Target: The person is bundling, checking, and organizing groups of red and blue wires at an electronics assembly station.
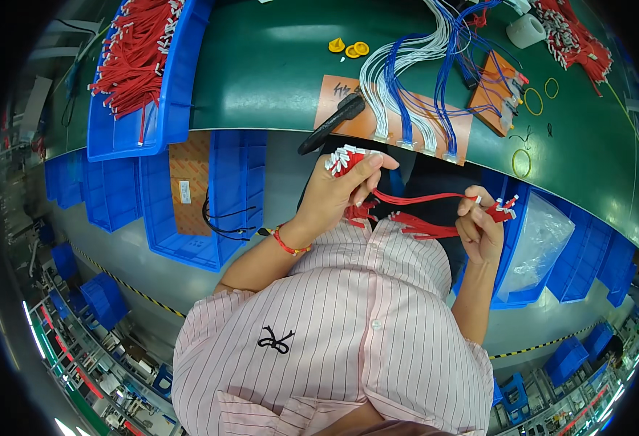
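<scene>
My left hand (pixel 350 180) is closed round a bundle of red cables, whose white connector ends (pixel 342 158) fan out beside the thumb. To the right, my right hand (pixel 479 224) grips another bunch of red cables with white ends (pixel 507 211) sticking out past the fingers. A few red wires (pixel 428 198) stretch between the two hands, one white tip pinched at the right fingertips. The loose lengths of the red cables (pixel 425 227) hang over my lap. Both hands are held in front of the green table's near edge.
A blue bin (pixel 197 65) of red cables stands at the left of the green table (pixel 261 80). White and blue wire harnesses (pixel 399 94) lie on an orange board (pixel 341 91) by a black-handled tool (pixel 334 123). Yellow rings (pixel 521 163), an orange fixture (pixel 488 98) and more red cables (pixel 573 43) sit right.
</scene>
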Available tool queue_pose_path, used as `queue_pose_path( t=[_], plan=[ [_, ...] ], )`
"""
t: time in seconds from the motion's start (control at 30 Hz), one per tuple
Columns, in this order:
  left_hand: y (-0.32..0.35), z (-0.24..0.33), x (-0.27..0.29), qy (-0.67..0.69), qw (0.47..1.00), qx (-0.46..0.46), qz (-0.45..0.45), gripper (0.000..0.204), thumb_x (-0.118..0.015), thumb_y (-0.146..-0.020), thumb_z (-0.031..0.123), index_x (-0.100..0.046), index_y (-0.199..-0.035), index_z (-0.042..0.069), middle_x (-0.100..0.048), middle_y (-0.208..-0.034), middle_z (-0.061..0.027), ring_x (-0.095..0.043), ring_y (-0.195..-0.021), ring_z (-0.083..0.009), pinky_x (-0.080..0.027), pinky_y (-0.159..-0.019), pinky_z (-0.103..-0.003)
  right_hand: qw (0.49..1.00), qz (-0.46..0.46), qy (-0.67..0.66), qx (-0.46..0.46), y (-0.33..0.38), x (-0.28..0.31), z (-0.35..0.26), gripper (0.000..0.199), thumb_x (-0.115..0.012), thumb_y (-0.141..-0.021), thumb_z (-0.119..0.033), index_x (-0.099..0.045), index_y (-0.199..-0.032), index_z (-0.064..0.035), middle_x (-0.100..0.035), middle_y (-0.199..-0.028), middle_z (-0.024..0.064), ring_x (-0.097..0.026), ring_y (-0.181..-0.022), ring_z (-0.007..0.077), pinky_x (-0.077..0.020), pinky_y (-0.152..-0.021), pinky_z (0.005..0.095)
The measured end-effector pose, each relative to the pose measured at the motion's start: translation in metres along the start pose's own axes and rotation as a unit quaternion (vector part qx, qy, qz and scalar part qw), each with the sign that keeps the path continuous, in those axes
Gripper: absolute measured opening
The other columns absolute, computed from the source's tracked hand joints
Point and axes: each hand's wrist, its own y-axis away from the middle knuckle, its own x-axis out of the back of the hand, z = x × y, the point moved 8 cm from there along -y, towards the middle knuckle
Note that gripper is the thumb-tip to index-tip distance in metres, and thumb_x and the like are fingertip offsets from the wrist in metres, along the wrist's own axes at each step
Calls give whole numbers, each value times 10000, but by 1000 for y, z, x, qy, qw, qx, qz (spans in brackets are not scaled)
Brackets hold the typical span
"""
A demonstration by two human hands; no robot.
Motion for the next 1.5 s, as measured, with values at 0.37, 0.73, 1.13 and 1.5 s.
queue_pose_path(
  t=[0.37,0.73,1.13,1.5],
  plan=[
    [-10,11,2,-32,997,-42,56,254,-650,-950,209,-735,-897,-24,-541,-607,30,-361,-461,-14,-248,-438,-196,978,55,202,-5,-14,-27,21,118,-665,-899,-68,-707,-961,24,-531,-739,-7,-327,-517,21,-203,-464,213],
    [-15,8,0,5,999,-24,21,287,-610,-980,236,-722,-971,-29,-583,-676,11,-348,-461,-14,-254,-445,-195,935,218,269,81,-21,-33,3,165,-675,-935,-163,-711,-894,-8,-464,-592,-82,-310,-502,3,-225,-470,215],
    [13,38,9,-328,935,-136,-7,266,-556,-1007,170,-688,-1123,-30,-700,-853,-77,-642,-834,-118,-496,-679,-270,948,211,223,79,-26,-31,12,234,-613,-967,-180,-660,-966,49,-365,-513,-71,-259,-430,31,-208,-452,234],
    [21,32,24,-515,851,-102,-20,333,-548,-864,-36,-668,-1172,-1,-661,-773,-133,-645,-690,-208,-496,-675,-315,960,200,184,69,-27,-32,11,249,-623,-944,-194,-664,-952,51,-373,-497,-47,-264,-416,46,-213,-447,241]
  ],
)
